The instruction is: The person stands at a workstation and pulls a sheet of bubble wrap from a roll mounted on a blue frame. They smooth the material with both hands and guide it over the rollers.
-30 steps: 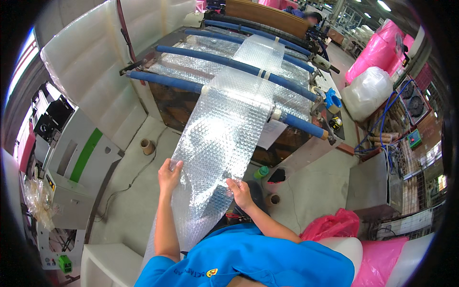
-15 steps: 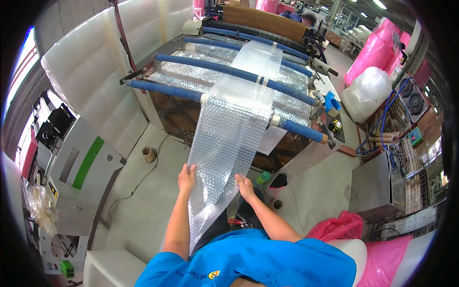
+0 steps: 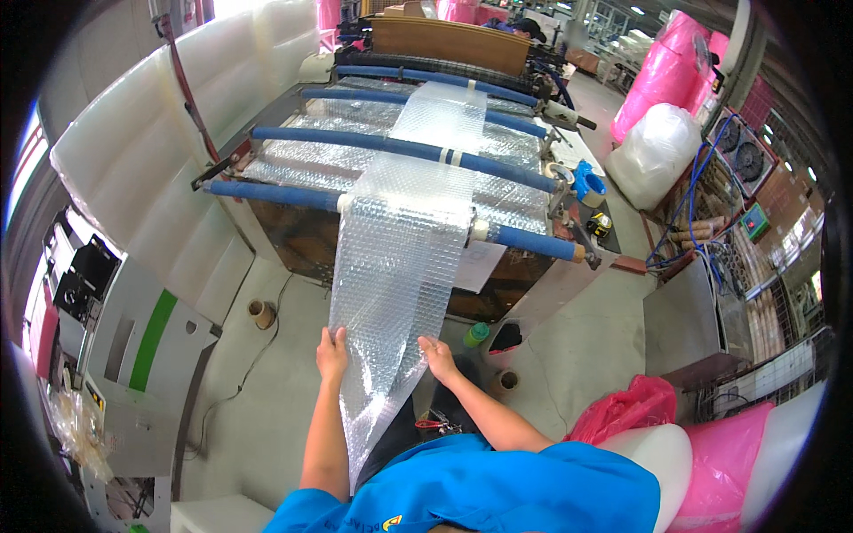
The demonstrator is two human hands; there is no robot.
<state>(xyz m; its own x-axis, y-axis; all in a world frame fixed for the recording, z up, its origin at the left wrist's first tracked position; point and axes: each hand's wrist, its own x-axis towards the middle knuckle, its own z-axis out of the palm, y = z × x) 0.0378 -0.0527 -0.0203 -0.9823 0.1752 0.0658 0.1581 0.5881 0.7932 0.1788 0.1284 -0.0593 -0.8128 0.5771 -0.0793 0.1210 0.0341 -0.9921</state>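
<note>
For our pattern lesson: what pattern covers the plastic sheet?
The sheet shows small bubbles, best in the head view.

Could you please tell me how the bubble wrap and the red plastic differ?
The bubble wrap is clear and silvery; the red plastic is strongly coloured. The bubble wrap runs down from the blue roller with both hands at its edges; the red plastic lies crumpled to the person's right, untouched. The bubble wrap is dimpled, the red plastic wrinkled. Both look shiny.
</note>
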